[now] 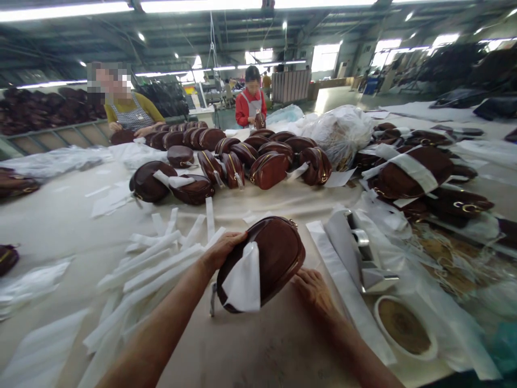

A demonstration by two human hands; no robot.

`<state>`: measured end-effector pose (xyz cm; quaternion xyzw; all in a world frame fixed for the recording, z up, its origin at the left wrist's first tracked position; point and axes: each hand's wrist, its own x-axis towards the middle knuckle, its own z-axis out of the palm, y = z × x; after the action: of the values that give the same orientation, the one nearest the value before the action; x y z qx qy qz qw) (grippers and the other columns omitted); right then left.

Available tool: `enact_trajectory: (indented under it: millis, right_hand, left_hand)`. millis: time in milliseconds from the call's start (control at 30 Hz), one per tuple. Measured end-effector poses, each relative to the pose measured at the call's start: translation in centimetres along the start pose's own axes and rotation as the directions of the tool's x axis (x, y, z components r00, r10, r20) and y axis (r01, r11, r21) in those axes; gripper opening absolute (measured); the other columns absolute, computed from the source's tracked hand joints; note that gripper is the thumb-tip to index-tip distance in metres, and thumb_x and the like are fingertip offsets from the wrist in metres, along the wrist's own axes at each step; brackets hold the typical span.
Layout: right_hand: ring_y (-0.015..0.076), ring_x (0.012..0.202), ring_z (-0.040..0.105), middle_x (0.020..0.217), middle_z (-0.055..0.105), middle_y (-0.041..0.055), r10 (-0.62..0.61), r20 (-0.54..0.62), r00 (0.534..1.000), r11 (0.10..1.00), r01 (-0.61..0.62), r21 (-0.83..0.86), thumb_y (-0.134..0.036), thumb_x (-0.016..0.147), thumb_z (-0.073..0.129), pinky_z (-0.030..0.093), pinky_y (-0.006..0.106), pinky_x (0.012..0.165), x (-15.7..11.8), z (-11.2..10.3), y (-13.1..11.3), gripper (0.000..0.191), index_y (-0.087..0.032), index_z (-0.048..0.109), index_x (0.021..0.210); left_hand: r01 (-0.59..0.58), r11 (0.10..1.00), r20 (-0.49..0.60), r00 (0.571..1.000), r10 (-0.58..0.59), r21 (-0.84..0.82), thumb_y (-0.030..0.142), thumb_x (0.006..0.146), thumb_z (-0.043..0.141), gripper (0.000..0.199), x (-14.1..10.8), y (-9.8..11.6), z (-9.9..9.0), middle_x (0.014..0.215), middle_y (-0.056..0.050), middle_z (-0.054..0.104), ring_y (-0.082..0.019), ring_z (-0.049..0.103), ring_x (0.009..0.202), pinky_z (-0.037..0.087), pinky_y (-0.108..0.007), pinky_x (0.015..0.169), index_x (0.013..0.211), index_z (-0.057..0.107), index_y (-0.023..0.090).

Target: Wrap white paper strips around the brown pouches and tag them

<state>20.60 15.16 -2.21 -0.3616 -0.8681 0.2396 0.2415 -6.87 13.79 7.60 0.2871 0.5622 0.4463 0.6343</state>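
Note:
A dark brown oval leather bag [278,258] is tilted up over the table in front of me. My left hand [226,248] grips its upper left edge, thumb on the near face and the other fingers hidden behind. A white paper strip [247,283] lies across the bag's left part. A metal zipper pull [212,299] hangs at its lower left. At the lower right edge is my right hand [313,288], fingers extended and slightly apart; whether they touch the bag is hard to tell.
Loose white paper strips [157,264] lie to the left. A tape dispenser [363,253] and a tape roll [404,326] sit at right. Several brown bags [270,170] stand farther back, with wrapped ones [412,172] piled right. Two people work across the table.

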Motion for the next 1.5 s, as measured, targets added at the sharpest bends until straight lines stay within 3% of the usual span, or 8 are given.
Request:
enact_trajectory:
  millis: [133, 200, 367, 600, 767, 967, 1300, 1500]
  right_hand:
    - [0.0176, 0.065, 0.06, 0.07, 0.065, 0.0057, 0.069, 0.048, 0.996, 0.989, -0.075, 0.13, -0.025, 0.09, 0.039, 0.047, 0.03, 0.063, -1.6, 0.5, -2.8, 0.023, -0.018, 0.06, 0.081]
    - [0.0134, 0.052, 0.055, 0.061, 0.06, 0.0013, 0.221, 0.127, 0.967, 0.917, -0.25, 0.312, -0.035, 0.092, 0.039, 0.042, 0.024, 0.05, -2.8, 0.8, -4.5, 0.026, -0.018, 0.056, 0.082]
    - [0.0109, 0.054, 0.048, 0.063, 0.053, -0.0026, 0.499, 0.505, 0.704, 0.285, -0.683, 0.672, -0.053, 0.069, 0.064, 0.038, 0.022, 0.046, -4.2, 0.5, -7.9, 0.038, -0.018, 0.051, 0.074]
    - [0.0161, 0.064, 0.056, 0.069, 0.062, 0.002, 0.464, 0.65, 0.601, 0.07, -0.757, 0.65, -0.041, 0.065, 0.062, 0.043, 0.026, 0.06, -5.6, 0.8, -9.5, 0.028, -0.016, 0.06, 0.078]
    - [0.017, 0.061, 0.057, 0.065, 0.063, 0.0034, 0.35, 0.719, 0.601, 0.031, -0.774, 0.632, -0.038, 0.058, 0.065, 0.041, 0.026, 0.058, -7.2, 2.7, -9.4, 0.029, -0.014, 0.061, 0.074]
    - [0.0214, 0.078, 0.063, 0.079, 0.068, 0.0044, 0.123, 0.727, 0.675, 0.039, -0.735, 0.676, -0.043, 0.06, 0.068, 0.044, 0.028, 0.071, -8.3, 3.1, -9.7, 0.036, -0.015, 0.066, 0.083]
    - [0.0248, 0.087, 0.063, 0.081, 0.069, 0.0069, 0.203, 0.726, 0.657, 0.093, -0.751, 0.654, -0.045, 0.063, 0.067, 0.045, 0.031, 0.076, -8.9, 3.5, -9.0, 0.04, -0.013, 0.065, 0.087]
    - [0.0243, 0.091, 0.061, 0.09, 0.068, 0.0071, 0.186, 0.752, 0.633, 0.266, -0.769, 0.581, -0.04, 0.067, 0.061, 0.044, 0.029, 0.079, -8.0, 2.3, -9.3, 0.037, -0.014, 0.064, 0.093]
  left_hand:
    - [0.03, 1.0, 0.011, 0.999, -0.03, 0.006, 0.05, 0.061, 0.078, 0.043, 1.2, 0.4, 0.7, 0.058, -0.001, 0.063, -0.011, 0.053, 0.048, 0.04, -0.021, 0.048, 0.073, 0.063, 0.011]
    - [0.055, 0.998, 0.011, 0.998, -0.055, 0.019, 0.048, 0.064, 0.076, 0.04, 1.6, 0.4, 0.5, 0.059, -0.002, 0.063, -0.011, 0.053, 0.048, 0.04, -0.022, 0.048, 0.074, 0.064, 0.011]
    - [0.121, 0.989, 0.027, 0.992, -0.124, 0.088, 0.051, 0.057, 0.079, 0.046, 2.4, -0.2, -0.2, 0.06, -0.002, 0.063, -0.012, 0.055, 0.051, 0.043, -0.024, 0.052, 0.073, 0.064, 0.011]
    - [0.19, 0.942, 0.101, 0.969, -0.225, 0.275, 0.059, 0.049, 0.078, 0.055, 4.0, -1.5, 0.3, 0.062, -0.003, 0.064, -0.014, 0.056, 0.054, 0.043, -0.025, 0.054, 0.074, 0.065, 0.012]
    - [0.203, 0.885, 0.081, 0.963, -0.259, 0.418, 0.06, 0.046, 0.078, 0.053, 5.3, -2.6, -0.1, 0.055, -0.002, 0.06, -0.013, 0.051, 0.048, 0.037, -0.024, 0.048, 0.065, 0.064, 0.013]
    - [0.183, 0.83, 0.079, 0.962, -0.262, 0.527, 0.059, 0.046, 0.077, 0.051, 6.4, -1.9, -0.5, 0.052, -0.001, 0.057, -0.013, 0.047, 0.046, 0.034, -0.026, 0.047, 0.061, 0.062, 0.013]
    - [0.117, 0.794, 0.087, 0.974, -0.208, 0.596, 0.06, 0.057, 0.072, 0.047, 3.6, 0.4, 0.5, 0.052, 0.003, 0.054, -0.009, 0.04, 0.043, 0.025, -0.024, 0.044, 0.067, 0.061, 0.015]
    - [0.133, 0.794, 0.105, 0.965, -0.241, 0.593, 0.068, 0.055, 0.067, 0.053, 1.4, -2.2, 0.4, 0.051, 0.002, 0.051, -0.011, 0.042, 0.045, 0.028, -0.024, 0.045, 0.06, 0.056, 0.016]
